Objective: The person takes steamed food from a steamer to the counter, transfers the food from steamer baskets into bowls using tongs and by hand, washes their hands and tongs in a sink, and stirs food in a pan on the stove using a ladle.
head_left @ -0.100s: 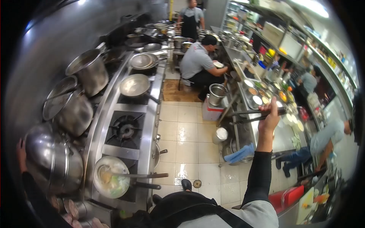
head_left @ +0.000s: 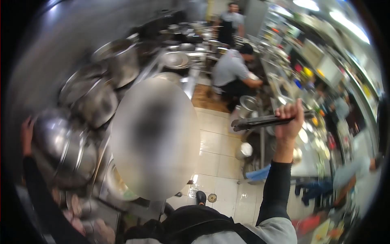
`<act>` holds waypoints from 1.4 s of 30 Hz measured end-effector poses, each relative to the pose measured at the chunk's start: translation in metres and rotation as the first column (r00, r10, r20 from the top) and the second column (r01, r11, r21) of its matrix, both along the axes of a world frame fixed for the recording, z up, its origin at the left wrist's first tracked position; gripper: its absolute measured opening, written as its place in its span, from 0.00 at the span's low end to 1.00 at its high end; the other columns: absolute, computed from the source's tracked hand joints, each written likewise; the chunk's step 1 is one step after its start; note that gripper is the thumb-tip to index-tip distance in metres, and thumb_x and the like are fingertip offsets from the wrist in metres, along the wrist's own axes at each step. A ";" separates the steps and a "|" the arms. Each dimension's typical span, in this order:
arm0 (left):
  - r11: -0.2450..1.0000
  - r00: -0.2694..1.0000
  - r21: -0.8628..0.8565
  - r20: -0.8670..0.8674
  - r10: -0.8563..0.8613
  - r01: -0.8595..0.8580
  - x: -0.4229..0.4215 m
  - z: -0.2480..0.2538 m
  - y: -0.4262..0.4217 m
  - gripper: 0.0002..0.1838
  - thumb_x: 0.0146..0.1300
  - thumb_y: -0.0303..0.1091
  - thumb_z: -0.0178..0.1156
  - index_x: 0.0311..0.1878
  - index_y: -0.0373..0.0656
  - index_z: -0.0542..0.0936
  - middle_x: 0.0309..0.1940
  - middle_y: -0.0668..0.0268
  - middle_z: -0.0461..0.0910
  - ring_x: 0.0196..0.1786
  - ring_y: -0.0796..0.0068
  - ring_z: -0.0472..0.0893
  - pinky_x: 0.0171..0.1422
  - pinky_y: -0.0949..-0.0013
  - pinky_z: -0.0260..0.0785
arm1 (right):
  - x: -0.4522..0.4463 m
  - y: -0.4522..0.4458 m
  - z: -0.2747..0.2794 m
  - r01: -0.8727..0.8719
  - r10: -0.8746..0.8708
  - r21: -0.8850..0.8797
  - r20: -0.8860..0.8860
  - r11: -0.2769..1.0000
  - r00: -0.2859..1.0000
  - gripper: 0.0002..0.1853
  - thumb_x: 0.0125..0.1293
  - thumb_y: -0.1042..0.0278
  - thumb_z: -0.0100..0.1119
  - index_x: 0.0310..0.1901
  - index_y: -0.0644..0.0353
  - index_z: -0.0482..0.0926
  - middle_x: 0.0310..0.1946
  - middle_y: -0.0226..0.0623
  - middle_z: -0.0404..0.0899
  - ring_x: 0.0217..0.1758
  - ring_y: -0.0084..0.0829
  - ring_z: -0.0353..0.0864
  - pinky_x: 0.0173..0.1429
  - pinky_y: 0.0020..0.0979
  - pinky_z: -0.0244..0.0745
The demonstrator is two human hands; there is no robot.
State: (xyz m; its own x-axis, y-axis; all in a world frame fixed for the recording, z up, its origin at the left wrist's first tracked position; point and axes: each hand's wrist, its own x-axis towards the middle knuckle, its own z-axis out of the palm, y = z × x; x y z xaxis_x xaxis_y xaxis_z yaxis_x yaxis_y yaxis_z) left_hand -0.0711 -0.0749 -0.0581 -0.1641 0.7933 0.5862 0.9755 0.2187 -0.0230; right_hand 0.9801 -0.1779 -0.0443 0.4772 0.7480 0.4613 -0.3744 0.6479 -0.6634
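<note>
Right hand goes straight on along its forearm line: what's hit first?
The right hand, holding tongs, would likely meet the cluttered counter ahead; height is unclear, so it could pass above it.

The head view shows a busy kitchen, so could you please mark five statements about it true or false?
1. The right grip holds dark tongs. True.
2. The left grip also holds the tongs. False: the left grip is beside domed metal cookware.
3. A person in a dark cap is low down, in a grey top. True.
4. The floor is entirely dark carpet. False: pale tiles show.
5. A blue cloth shows on the right grip's side of the walkway. True.
</note>
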 end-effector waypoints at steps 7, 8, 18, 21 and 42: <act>0.993 0.993 0.116 0.119 -0.016 0.002 0.043 0.031 -0.041 0.22 0.66 0.48 0.63 0.58 0.45 0.83 0.56 0.58 0.83 0.57 0.60 0.82 0.61 0.62 0.73 | -0.273 0.124 0.066 -0.779 0.768 0.154 0.135 0.608 0.626 0.16 0.76 0.63 0.50 0.26 0.51 0.69 0.15 0.22 0.55 0.19 0.18 0.55 0.30 0.25 0.55; 0.989 0.968 0.127 0.247 0.040 -0.074 0.053 0.045 -0.064 0.21 0.65 0.47 0.63 0.58 0.48 0.84 0.57 0.62 0.83 0.60 0.64 0.80 0.65 0.65 0.69 | -0.315 0.141 0.073 -0.852 0.846 0.171 0.131 0.494 0.517 0.15 0.75 0.65 0.51 0.26 0.51 0.70 0.15 0.22 0.55 0.19 0.18 0.55 0.29 0.25 0.55; 0.802 0.761 0.546 0.620 -0.191 -0.243 0.002 0.092 -0.220 0.19 0.64 0.42 0.64 0.56 0.45 0.85 0.51 0.62 0.84 0.56 0.68 0.79 0.63 0.66 0.67 | -0.702 0.196 0.043 -0.668 0.693 -0.198 0.113 0.718 0.712 0.16 0.62 0.57 0.67 0.40 0.63 0.80 0.20 0.37 0.76 0.23 0.33 0.75 0.32 0.34 0.70; 0.807 0.729 0.524 0.660 -0.182 -0.273 -0.003 0.085 -0.230 0.20 0.65 0.48 0.65 0.58 0.54 0.85 0.58 0.69 0.82 0.66 0.71 0.74 0.73 0.67 0.58 | -0.765 0.213 0.024 -0.661 0.655 -0.100 0.303 0.744 0.692 0.15 0.60 0.61 0.70 0.29 0.65 0.79 0.19 0.39 0.77 0.21 0.32 0.77 0.30 0.33 0.70; 0.805 0.588 0.587 0.682 -0.434 -0.086 -0.020 0.080 -0.193 0.20 0.71 0.41 0.57 0.61 0.44 0.83 0.64 0.66 0.79 0.66 0.74 0.75 0.73 0.71 0.61 | -0.640 0.257 0.100 -0.618 0.595 0.228 0.168 0.753 0.786 0.22 0.69 0.61 0.64 0.21 0.44 0.63 0.13 0.20 0.62 0.12 0.20 0.60 0.17 0.28 0.54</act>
State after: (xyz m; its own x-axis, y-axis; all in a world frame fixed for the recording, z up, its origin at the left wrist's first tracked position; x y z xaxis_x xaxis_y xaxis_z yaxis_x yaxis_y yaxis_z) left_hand -0.0912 -0.2675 0.0216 -0.6359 0.4734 0.6095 0.5738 -0.2381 0.7836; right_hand 0.3400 0.0791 0.0560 -0.0826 0.7160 0.6931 -0.7008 0.4528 -0.5513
